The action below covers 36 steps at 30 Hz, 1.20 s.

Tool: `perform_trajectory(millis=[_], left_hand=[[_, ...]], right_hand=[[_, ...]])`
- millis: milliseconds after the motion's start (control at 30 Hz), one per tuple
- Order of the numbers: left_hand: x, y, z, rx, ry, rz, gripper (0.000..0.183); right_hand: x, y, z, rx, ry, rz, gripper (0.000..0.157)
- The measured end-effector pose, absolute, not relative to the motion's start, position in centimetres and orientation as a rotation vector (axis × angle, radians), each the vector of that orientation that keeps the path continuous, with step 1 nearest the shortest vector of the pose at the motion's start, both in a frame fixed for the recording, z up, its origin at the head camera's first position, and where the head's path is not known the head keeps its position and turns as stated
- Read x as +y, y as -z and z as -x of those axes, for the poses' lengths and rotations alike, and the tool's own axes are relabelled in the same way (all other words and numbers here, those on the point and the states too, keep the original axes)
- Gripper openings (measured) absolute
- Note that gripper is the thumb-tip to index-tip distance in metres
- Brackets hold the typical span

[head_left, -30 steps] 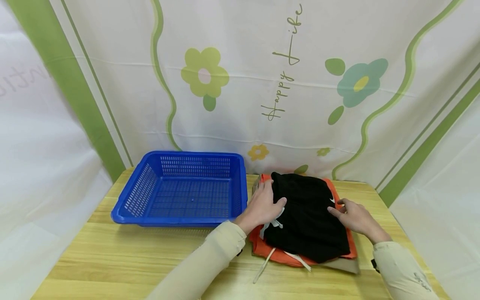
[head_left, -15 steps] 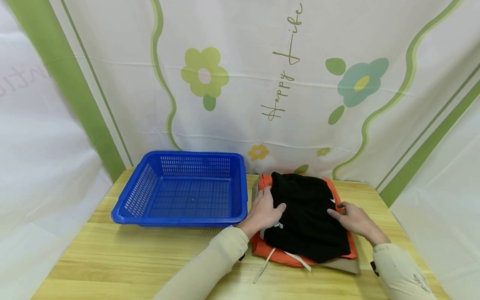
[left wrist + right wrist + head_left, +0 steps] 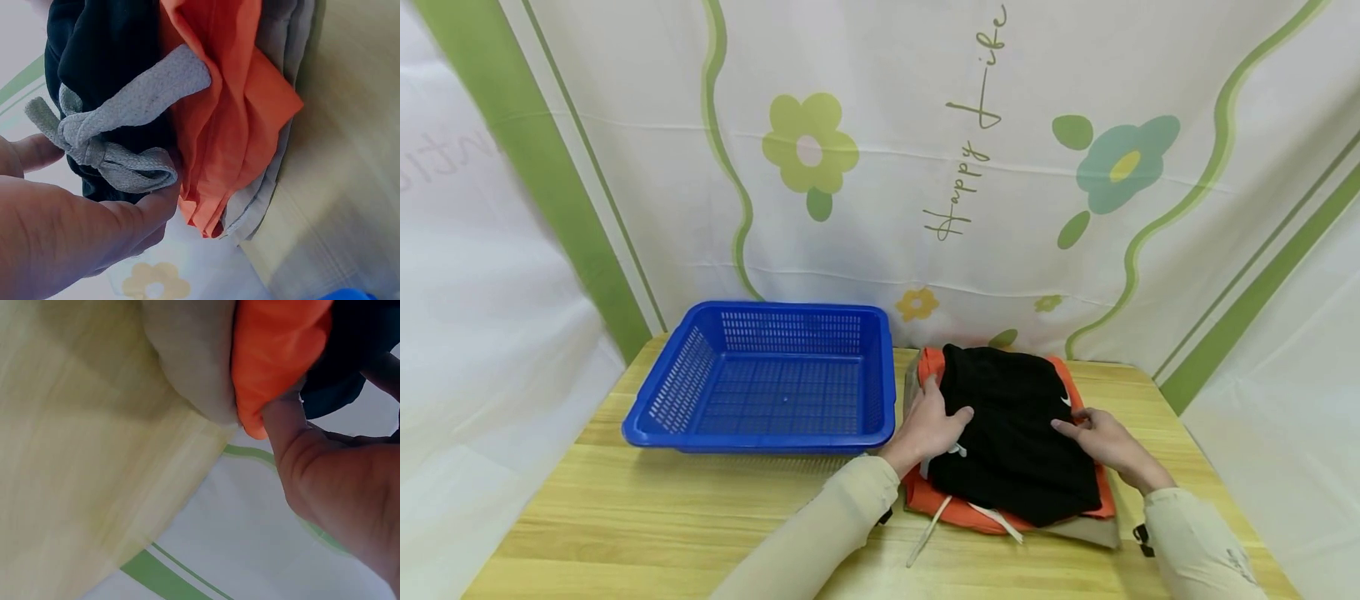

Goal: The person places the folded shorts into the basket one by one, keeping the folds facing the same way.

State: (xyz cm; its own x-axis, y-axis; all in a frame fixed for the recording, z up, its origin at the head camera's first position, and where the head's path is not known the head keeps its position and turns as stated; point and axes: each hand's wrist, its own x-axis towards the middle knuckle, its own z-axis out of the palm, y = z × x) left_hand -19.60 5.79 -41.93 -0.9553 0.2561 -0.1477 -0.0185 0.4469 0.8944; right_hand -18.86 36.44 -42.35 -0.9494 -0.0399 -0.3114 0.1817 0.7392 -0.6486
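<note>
Folded black shorts top a pile, over an orange garment and a khaki garment. My left hand pinches their left edge, thumb above and fingers tucked between black and orange cloth. A tied grey drawstring hangs by those fingers in the left wrist view. On the opposite edge, near a small white logo, my right hand pinches the black cloth, with its index finger in against the orange layer in the right wrist view. Parts of the other fingers are hidden by cloth.
A blue plastic basket with slotted walls stands left of the pile, close to my left forearm. Pale drawstring ends trail onto the wooden table. A printed white curtain hangs behind the table.
My left hand has slid slightly toward me along the shorts' left edge, its fingers going in under the black cloth. My right hand has shifted slightly inward. The pile stays in place.
</note>
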Motion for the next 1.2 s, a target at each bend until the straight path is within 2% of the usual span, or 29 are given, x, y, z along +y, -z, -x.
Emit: perform_trajectory(millis=[233, 467, 633, 733, 967, 1200], left_hand=[[5.7, 42.2, 19.6, 2.38, -1.545, -0.159, 0.091], [5.8, 42.3, 19.7, 2.366, -1.579, -0.131, 0.082], [5.9, 42.4, 19.8, 2.357, -1.586, -0.101, 0.085], [6.0, 42.4, 19.8, 2.349, -1.618, -0.097, 0.085], [6.3, 42.1, 19.7, 2.371, -1.649, -0.152, 0.071], [6.7, 41.8, 19.3, 2.388, -1.677, -0.182, 0.074]], right_hand=[[36.3, 42.9, 19.3, 2.545, 1.117, -0.136, 0.099], [36.3, 42.9, 19.3, 2.466, 1.203, -0.142, 0.105], [36.3, 43.1, 19.3, 2.424, 1.235, -0.147, 0.107], [36.3, 43.4, 19.4, 2.415, 1.257, -0.144, 0.104], [36.0, 43.6, 19.3, 2.388, 1.318, -0.139, 0.094], [35.8, 43.7, 19.4, 2.399, 1.327, -0.125, 0.087]])
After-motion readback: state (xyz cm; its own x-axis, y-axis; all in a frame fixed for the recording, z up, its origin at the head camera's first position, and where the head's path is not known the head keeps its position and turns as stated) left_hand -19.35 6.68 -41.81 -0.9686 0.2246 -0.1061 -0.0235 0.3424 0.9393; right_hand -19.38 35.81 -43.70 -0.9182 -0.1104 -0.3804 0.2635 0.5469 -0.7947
